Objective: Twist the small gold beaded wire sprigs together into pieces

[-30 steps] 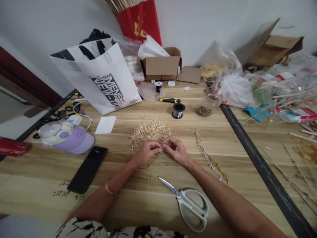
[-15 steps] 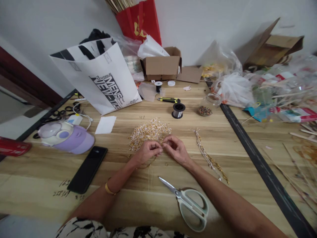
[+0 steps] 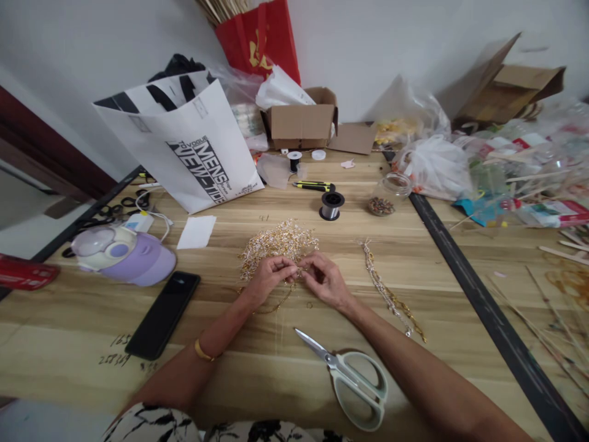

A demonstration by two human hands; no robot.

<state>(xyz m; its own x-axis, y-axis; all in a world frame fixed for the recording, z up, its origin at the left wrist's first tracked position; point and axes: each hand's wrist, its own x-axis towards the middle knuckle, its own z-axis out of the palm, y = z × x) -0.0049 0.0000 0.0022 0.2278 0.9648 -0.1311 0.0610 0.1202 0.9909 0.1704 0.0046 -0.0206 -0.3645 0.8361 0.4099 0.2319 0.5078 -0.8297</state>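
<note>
My left hand (image 3: 270, 281) and my right hand (image 3: 326, 281) meet at the fingertips, both closed in a pinch at the near edge of a heap of small gold and clear pieces (image 3: 276, 239). A thin gold chain (image 3: 280, 304) curves beneath my left hand and runs up to its fingertips. Whatever tiny part the right fingers pinch is too small to make out. Just below the hands lies a small ring (image 3: 309, 305). Scissors (image 3: 352, 380) with pale green handles rest beside my right forearm, blades partly apart.
Right of the hands lie silver and gold chains (image 3: 389, 291). Beyond stand a wire spool (image 3: 331, 206), a yellow utility knife (image 3: 313, 186) and a jar of beads (image 3: 386, 196). A phone (image 3: 162, 316), a purple bottle (image 3: 133, 255) and a white bag (image 3: 184, 144) are leftward.
Both hands have shifted slightly to the left and away from me, their fingertips still together. The gold chain's end near the left fingers has moved with them.
</note>
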